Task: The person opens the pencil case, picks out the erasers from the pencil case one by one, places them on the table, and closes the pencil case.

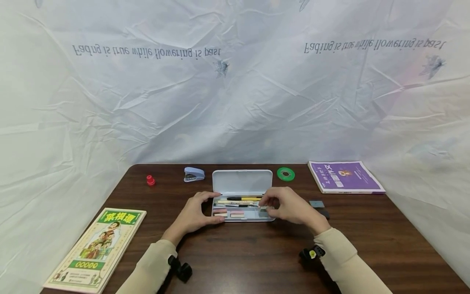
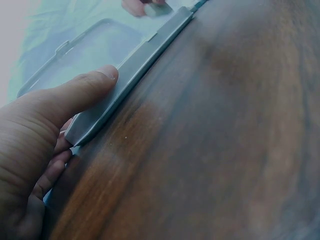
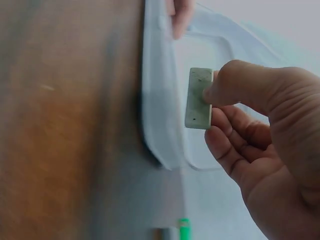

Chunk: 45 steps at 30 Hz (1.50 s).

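An open pale pencil case [image 1: 242,182] lies at the middle of the table, its lid raised at the back. My left hand [image 1: 192,212] grips its left end, with the thumb along the front wall in the left wrist view and fingers round the far side. My right hand [image 1: 290,205] is over the case's right part, pinching a small green eraser [image 3: 199,98] between thumb and fingers. Inside the case lie several pens, one of them a yellow and black pen [image 1: 244,199], and two pink and white erasers, including one eraser [image 1: 237,214] near the front.
Behind the case are a light blue stapler [image 1: 193,174] and a green tape roll [image 1: 286,174]. A red cone-shaped piece [image 1: 150,180] stands back left. A purple book [image 1: 345,177] lies back right, a green-and-cream book [image 1: 97,249] front left. A dark item [image 1: 323,212] sits partly behind my right wrist.
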Available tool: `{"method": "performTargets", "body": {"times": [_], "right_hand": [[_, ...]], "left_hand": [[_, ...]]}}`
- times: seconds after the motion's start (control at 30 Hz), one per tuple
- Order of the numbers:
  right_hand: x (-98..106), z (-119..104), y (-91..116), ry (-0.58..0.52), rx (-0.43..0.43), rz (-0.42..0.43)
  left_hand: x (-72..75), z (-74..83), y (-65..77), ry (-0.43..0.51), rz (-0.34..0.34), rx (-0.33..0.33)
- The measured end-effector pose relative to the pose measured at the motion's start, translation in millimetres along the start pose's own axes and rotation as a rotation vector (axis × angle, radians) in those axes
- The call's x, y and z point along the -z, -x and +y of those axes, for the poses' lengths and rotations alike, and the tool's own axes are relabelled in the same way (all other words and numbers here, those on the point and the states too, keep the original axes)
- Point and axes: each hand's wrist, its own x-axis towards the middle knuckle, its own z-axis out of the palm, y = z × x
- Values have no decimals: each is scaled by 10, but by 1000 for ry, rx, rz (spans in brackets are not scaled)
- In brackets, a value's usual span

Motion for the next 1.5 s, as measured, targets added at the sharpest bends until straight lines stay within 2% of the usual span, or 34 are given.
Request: {"method": "performTargets", "body": {"times": [0.27, 0.43, 0.7, 1.07, 1.23, 1.37, 1.5], "right_hand": [[410, 7, 165, -24, -25, 182], [523, 112, 358, 0, -55, 211], [369, 363, 595, 74, -60, 178], [288, 457, 640, 70, -98, 34], [298, 447, 639, 66, -101, 1], [348, 395, 602, 55, -97, 20], [406, 293, 510, 5, -94, 107]], "left_hand": [[-12, 9, 7, 1, 11, -3], [-14, 4, 7, -2, 11, -11], [14, -8, 18, -8, 17, -11], [-7, -2, 1, 15, 7, -14], [2, 10, 5, 23, 9, -7], [-4, 1, 2, 19, 10, -11], [-10, -7, 2, 19, 11, -12]]}}
